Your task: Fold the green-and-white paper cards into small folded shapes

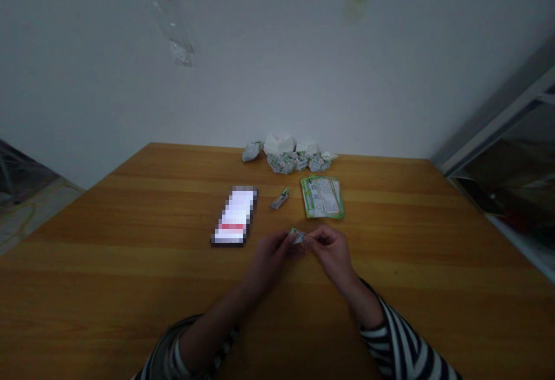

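Wide wood surface (108, 293) fills the view, w/ a pale wall (277, 67) behind it & a grey frame (498, 131) off to the right. Along the far edge sits a loose pile of folded paper pcs (284, 161), white & green-printed, so a good batch is done. No box or tray around them, they just rest on the wood. In front of the pile lies a flat printed sheet (322, 197), green at the edges, not folded. That's the one unfolded paper I can see, so that much is left, as far as the view shows. Just left of it is a small folded pc (280, 198), lying apart from the pile. Further left, a phone (234, 216) lies screen up, display too blurred to read. Near the edge closest to me, my striped sleeves (390, 334) come in from both sides. My left grip (269, 258) & right grip (332, 253) are together, fingertips pinching a tiny folded paper (297, 236) between them, held just above the wood. Most of it is hidden by my fingers, so exact fold shape is hard to tell.
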A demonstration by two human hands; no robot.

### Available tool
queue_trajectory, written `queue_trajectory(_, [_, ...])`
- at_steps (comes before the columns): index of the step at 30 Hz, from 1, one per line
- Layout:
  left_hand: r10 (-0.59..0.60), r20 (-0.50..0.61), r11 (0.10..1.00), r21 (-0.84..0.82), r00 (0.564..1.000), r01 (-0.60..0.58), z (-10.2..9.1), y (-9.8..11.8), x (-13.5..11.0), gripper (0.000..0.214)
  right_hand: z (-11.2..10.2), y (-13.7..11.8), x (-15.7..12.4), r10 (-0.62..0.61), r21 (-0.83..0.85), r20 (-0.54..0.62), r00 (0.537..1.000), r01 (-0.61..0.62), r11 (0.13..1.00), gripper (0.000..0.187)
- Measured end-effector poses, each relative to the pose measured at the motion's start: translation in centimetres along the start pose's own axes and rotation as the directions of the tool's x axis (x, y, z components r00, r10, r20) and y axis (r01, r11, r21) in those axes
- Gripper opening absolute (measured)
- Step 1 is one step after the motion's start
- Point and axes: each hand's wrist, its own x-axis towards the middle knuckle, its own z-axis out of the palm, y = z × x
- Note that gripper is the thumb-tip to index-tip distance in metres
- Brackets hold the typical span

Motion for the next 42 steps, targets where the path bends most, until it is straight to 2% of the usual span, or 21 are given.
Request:
queue_trajectory(7, [0.018,-0.015,0.997,0.072,1.000,-0.017,0.1,0.3,-0.3,0.034,0.3,-0.4,-0.3,-0.009,0.016,0.009,1.000,0.008,1.000,0.019])
queue_trajectory(10, [0.038,-0.038,0.994,0.108,0.999,-0.034,0.2,0.4,-0.4,0.035,0.5,-0.5,-0.3,-0.017,0.094,0.015,1.000,0.015,0.995,0.016])
queue_trajectory(13, [0.047,-0.036,0.992,0.120,0.998,-0.042,0.3,0.3,-0.5,0.035,0.7,-0.6,-0.3,-0.026,0.162,0.038,0.999,0.020,0.987,0.027])
queue_trajectory(17, [-0.004,-0.039,0.998,0.056,0.999,0.006,0.3,-0.2,-0.4,0.036,0.6,-0.8,-0.4,-0.028,0.149,0.092,0.995,0.014,0.989,0.027])
queue_trajectory(19, [-0.029,-0.042,0.999,0.022,0.999,0.030,0.2,-0.3,-0.3,0.035,0.5,-0.9,-0.5,-0.020,0.128,0.176,0.984,-0.003,0.992,0.026])
queue_trajectory(22, [-0.056,0.013,0.998,-0.016,0.998,0.056,0.1,0.0,-0.3,0.033,0.6,-1.0,-0.7,0.014,0.107,0.306,0.952,-0.050,0.993,0.030])
queue_trajectory(24, [-0.064,0.056,0.998,-0.021,0.996,0.066,0.1,0.3,-0.3,0.040,0.7,-1.1,-0.7,0.035,0.115,0.315,0.949,-0.075,0.991,0.032])
queue_trajectory(26, [-0.056,0.082,0.998,-0.006,0.995,0.057,0.2,0.4,-0.3,0.045,0.9,-1.2,-0.7,0.052,0.131,0.275,0.960,-0.091,0.987,0.034])
queue_trajectory(28, [-0.025,0.098,0.999,0.037,0.995,0.022,0.3,0.5,-0.3,0.046,1.0,-1.3,-0.7,0.068,0.138,0.227,0.972,-0.101,0.985,0.035])
queue_trajectory(30, [0.054,0.074,0.985,0.157,0.996,-0.065,0.2,0.5,-0.4,0.044,0.9,-1.2,-0.7,0.072,0.132,0.186,0.980,-0.098,0.986,0.035])
queue_trajectory(32, [0.187,0.058,0.916,0.350,0.981,-0.195,-0.1,0.6,-0.5,0.037,0.8,-1.1,-0.6,0.074,0.115,0.169,0.983,-0.094,0.989,0.034])
queue_trajectory(34, [0.295,0.111,0.805,0.506,0.949,-0.309,-0.4,0.8,-0.6,0.027,0.5,-0.9,-0.4,0.080,0.103,0.180,0.980,-0.100,0.990,0.031])
queue_trajectory(35, [0.313,0.149,0.769,0.540,0.938,-0.342,-0.6,1.0,-0.6,0.024,0.4,-0.8,-0.2,0.083,0.107,0.196,0.977,-0.105,0.989,0.030])
queue_trajectory(37, [0.309,0.193,0.753,0.549,0.931,-0.363,-0.8,1.2,-0.7,0.024,0.2,-0.7,-0.1,0.080,0.127,0.238,0.968,-0.113,0.986,0.028])
queue_trajectory(42, [0.271,0.174,0.826,0.462,0.947,-0.322,-0.5,1.7,-0.5,0.035,0.5,-1.0,-0.1,0.070,0.126,0.290,0.954,-0.110,0.986,0.036])
